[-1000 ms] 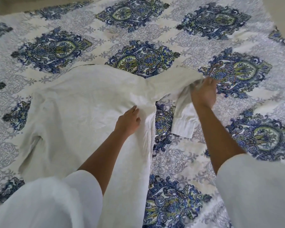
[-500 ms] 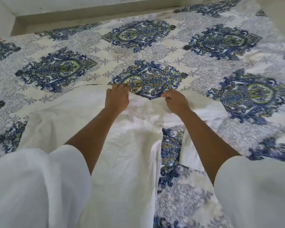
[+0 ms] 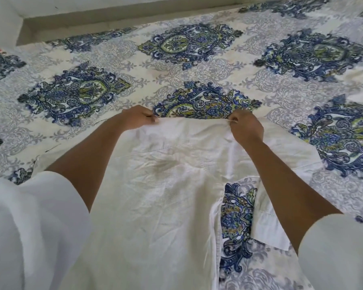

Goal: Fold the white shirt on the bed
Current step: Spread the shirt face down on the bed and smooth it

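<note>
Pinching the far edge of the white shirt [image 3: 155,195] spread flat on the bed [image 3: 197,59], our left hand [image 3: 134,118] and right hand [image 3: 246,130] each grip light, limp, creasing cloth; the collar itself seems hidden.

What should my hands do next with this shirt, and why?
Probably pull the far edge gently apart and lay it flat. The left hand and right hand both pinch that edge of the shirt, and its middle is creased.
</note>
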